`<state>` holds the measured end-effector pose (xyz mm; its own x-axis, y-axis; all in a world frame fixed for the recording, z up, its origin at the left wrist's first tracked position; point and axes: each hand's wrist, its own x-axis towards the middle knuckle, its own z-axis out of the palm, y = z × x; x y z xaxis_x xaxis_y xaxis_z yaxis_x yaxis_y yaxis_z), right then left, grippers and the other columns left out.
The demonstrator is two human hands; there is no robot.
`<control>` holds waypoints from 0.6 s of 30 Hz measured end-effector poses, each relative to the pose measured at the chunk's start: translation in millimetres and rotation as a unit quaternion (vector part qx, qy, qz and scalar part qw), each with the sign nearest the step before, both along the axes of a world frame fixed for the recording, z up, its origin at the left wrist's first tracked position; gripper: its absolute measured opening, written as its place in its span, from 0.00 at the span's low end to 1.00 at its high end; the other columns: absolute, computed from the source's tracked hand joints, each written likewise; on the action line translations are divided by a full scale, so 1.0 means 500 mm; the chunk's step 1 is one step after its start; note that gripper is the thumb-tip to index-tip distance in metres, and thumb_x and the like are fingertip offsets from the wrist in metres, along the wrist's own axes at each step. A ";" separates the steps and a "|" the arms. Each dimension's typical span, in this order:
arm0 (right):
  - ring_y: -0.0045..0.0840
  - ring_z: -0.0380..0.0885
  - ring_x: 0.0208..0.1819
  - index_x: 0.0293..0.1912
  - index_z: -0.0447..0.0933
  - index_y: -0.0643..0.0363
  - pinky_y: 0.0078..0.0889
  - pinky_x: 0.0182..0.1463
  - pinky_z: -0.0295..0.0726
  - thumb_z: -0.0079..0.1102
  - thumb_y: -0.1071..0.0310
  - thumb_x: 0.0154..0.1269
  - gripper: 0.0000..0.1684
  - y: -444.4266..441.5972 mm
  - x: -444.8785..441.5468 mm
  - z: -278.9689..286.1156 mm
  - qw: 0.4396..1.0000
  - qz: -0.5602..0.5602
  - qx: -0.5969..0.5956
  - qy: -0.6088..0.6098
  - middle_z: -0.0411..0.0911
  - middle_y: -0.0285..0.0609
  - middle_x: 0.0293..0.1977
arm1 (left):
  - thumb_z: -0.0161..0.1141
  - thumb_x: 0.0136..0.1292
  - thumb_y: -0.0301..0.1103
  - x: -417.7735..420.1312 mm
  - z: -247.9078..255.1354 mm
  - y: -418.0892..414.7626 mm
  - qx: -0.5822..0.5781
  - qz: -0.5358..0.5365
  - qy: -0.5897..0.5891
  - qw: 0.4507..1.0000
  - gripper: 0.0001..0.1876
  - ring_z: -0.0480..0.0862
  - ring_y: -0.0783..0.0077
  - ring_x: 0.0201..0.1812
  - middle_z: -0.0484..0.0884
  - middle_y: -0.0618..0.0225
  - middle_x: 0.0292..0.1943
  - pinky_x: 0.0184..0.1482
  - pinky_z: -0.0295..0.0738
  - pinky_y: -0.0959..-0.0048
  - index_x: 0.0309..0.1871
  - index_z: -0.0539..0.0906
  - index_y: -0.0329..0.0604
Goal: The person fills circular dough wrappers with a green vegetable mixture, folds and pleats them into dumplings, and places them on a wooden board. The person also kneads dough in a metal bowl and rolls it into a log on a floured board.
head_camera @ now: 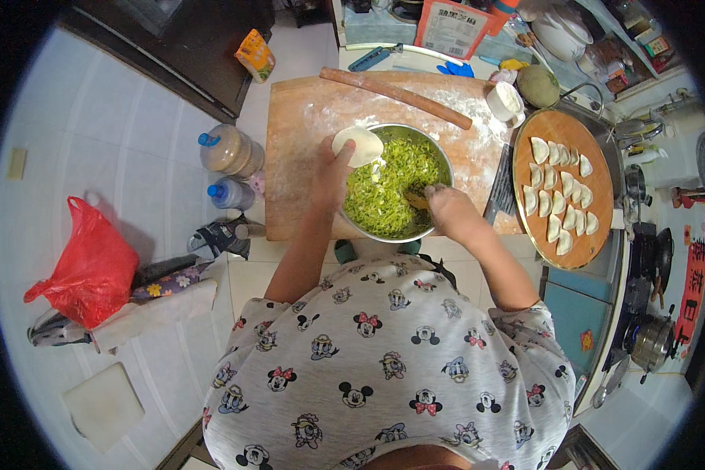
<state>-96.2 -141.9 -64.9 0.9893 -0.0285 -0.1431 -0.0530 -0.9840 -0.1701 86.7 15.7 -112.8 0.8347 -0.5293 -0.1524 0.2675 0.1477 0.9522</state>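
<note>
A round dough wrapper lies flat across the fingers of my left hand, with the thumb pressed on its top. It is held over the left rim of a steel bowl. Shredded green filling covers the inside of the bowl, with some white bits near the wrapper. In my right hand is a yellowish utensil, its lower end sunk in the filling at the bowl's right side. The utensil's exact kind is hidden by the hand and the filling.
A floured wooden board carries the bowl and a rolling pin. To the right, a round wooden board bears several folded dumplings. A white cup of flour stands behind it, beside a melon. Large plastic bottles stand left.
</note>
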 end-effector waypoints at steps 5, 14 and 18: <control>0.40 0.79 0.39 0.32 0.76 0.64 0.37 0.43 0.79 0.59 0.72 0.50 0.08 -0.003 -0.007 0.011 0.998 -0.015 -0.013 0.061 0.78 0.53 0.31 | 0.51 0.68 0.36 0.007 0.001 0.017 -0.014 -0.060 0.046 0.997 0.16 0.79 0.75 0.41 0.80 0.64 0.43 0.42 0.74 0.75 0.52 0.75 0.34; 0.44 0.78 0.30 0.36 0.79 0.64 0.36 0.37 0.78 0.60 0.72 0.55 0.08 0.054 0.060 -0.015 0.947 -0.056 0.317 0.015 0.78 0.53 0.27 | 0.50 0.69 0.31 0.017 -0.067 0.004 -0.107 -0.042 0.020 0.993 0.17 0.76 0.74 0.48 0.79 0.63 0.47 0.51 0.71 0.75 0.57 0.70 0.34; 0.44 0.80 0.31 0.35 0.82 0.60 0.37 0.36 0.78 0.59 0.68 0.56 0.08 0.008 0.074 -0.131 0.979 -0.116 0.145 0.082 0.79 0.55 0.29 | 0.53 0.67 0.32 0.016 -0.067 0.001 -0.027 -0.065 -0.017 0.997 0.15 0.78 0.75 0.44 0.80 0.62 0.46 0.48 0.73 0.75 0.54 0.74 0.35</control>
